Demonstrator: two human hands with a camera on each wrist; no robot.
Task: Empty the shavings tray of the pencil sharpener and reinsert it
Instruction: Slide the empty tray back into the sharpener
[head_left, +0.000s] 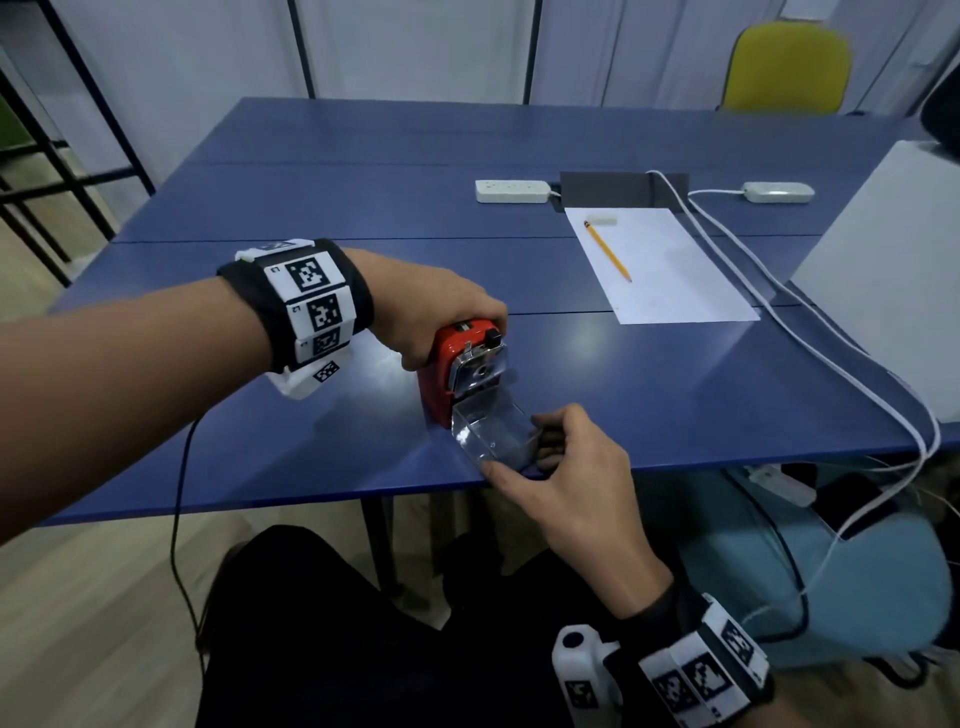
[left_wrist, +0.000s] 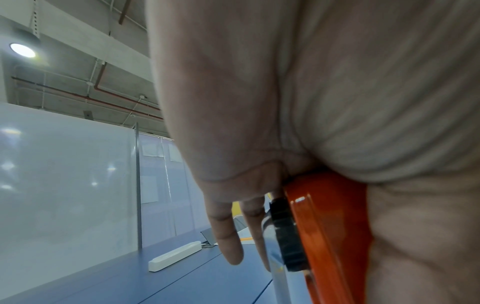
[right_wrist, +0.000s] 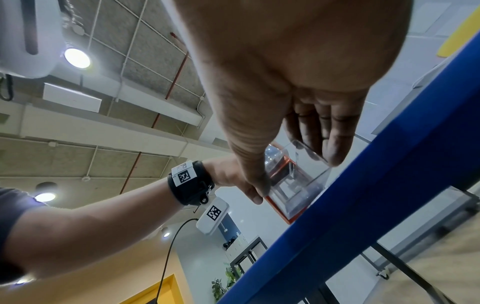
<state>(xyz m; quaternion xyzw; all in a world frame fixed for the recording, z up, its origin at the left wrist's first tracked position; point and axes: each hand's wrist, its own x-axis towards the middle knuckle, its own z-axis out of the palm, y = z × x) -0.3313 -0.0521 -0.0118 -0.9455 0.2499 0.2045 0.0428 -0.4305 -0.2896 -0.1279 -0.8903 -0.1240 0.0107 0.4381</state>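
A red pencil sharpener (head_left: 439, 382) with a chrome front stands near the front edge of the blue table (head_left: 649, 374). My left hand (head_left: 441, 317) grips its top from the left; the left wrist view shows the palm over the orange-red body (left_wrist: 330, 224). A clear plastic shavings tray (head_left: 491, 428) sticks halfway out of the sharpener's base toward me. My right hand (head_left: 550, 462) pinches the tray's outer end, thumb on the left wall and fingers on the right. In the right wrist view the clear tray (right_wrist: 298, 181) shows between thumb and fingers, and it looks empty.
A yellow pencil (head_left: 607, 250) and a white eraser (head_left: 602, 220) lie on a sheet of paper (head_left: 660, 265) at the right. Two white power strips (head_left: 511, 190) and cables (head_left: 810, 332) run along the back and right. A white box (head_left: 893, 270) stands at the right edge.
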